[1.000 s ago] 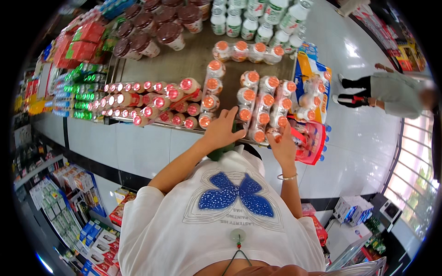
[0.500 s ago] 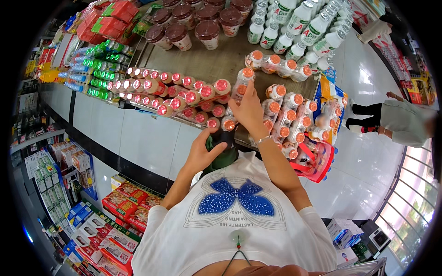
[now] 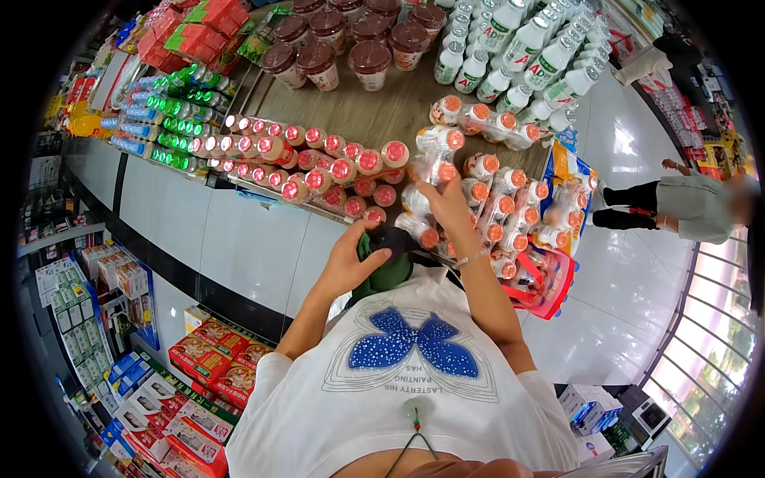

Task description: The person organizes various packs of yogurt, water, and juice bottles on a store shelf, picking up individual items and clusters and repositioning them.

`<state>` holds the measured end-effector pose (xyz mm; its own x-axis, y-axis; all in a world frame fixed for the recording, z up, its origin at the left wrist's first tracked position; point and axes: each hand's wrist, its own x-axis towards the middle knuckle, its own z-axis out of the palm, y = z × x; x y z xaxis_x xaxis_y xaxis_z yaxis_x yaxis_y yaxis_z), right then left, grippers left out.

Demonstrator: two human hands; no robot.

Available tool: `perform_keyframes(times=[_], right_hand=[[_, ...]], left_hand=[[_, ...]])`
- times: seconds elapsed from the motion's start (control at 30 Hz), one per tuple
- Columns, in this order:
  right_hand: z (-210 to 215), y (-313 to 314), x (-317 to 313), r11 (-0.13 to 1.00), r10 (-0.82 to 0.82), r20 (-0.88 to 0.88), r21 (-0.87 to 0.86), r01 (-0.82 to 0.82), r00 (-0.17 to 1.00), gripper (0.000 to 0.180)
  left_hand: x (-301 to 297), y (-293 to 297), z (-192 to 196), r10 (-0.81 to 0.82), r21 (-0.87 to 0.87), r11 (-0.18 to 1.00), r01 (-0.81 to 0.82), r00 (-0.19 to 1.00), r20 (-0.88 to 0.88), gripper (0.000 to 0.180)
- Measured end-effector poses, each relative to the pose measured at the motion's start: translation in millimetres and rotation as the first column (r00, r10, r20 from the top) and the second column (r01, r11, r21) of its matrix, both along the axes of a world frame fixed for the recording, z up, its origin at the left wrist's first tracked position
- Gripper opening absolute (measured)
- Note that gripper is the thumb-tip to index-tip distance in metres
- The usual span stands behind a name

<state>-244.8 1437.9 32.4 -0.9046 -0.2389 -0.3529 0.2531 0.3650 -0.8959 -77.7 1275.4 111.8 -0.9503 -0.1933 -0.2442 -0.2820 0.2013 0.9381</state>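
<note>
A clear-wrapped pack of small bottles with orange caps [image 3: 435, 169] lies tilted near the display's front edge. My right hand [image 3: 451, 209] is closed on its side, its fingertips pressed to the wrap. Other orange-capped packs [image 3: 500, 209] stand in rows just to the right. My left hand [image 3: 348, 259] is nearer to me, thumb and fingers apart, holding nothing that I can see. Beyond its thumb is something black and dark green [image 3: 389, 248], partly hidden. Rows of pink-capped bottles [image 3: 343, 170] stand beyond the left hand.
Brown-lidded cups [image 3: 370, 60] and white bottles with green print [image 3: 530, 44] stand farther back on the wooden display top [image 3: 351, 103]. A red-edged package [image 3: 550, 279] hangs at the right front. Red boxes [image 3: 215, 358] are at lower left. A person [image 3: 685, 207] is on the right.
The orange-capped pack under my right hand has shifted rightward and turned, pressing against the neighbouring packs. My right hand moved slightly right and nearer. My left hand is almost unmoved.
</note>
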Motion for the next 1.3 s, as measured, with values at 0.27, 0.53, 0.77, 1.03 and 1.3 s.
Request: perform_keyframes(times=[0.27,0.53,0.77,1.03,1.3], right_hand=[[128,114,37,0.878,-0.310,0.081,-0.359,0.318,0.947,0.058],[104,192,97,0.818,-0.535,-0.017,-0.260,0.513,0.845,0.059],[78,202,118,0.821,-0.512,0.046,-0.266,0.505,0.858,0.056],[114,127,50,0.852,-0.351,0.089,-0.381,0.358,0.932,0.059],[58,66,8,0.978,-0.076,-0.097,-0.199,0.056,0.992,0.052]], left_hand=[[-77,37,36,-0.270,-0.452,0.871,0.193,0.956,-0.111,0.044],[-183,74,-104,-0.404,-0.913,0.334,0.236,0.910,0.088,0.062],[-124,81,-123,-0.553,-0.886,0.339,0.316,0.829,0.085,0.032],[-83,57,-109,-0.589,-0.514,0.658,0.551,0.801,0.104,0.019],[-55,-4,5,-0.404,0.599,0.746,0.291,0.913,0.061,0.032]])
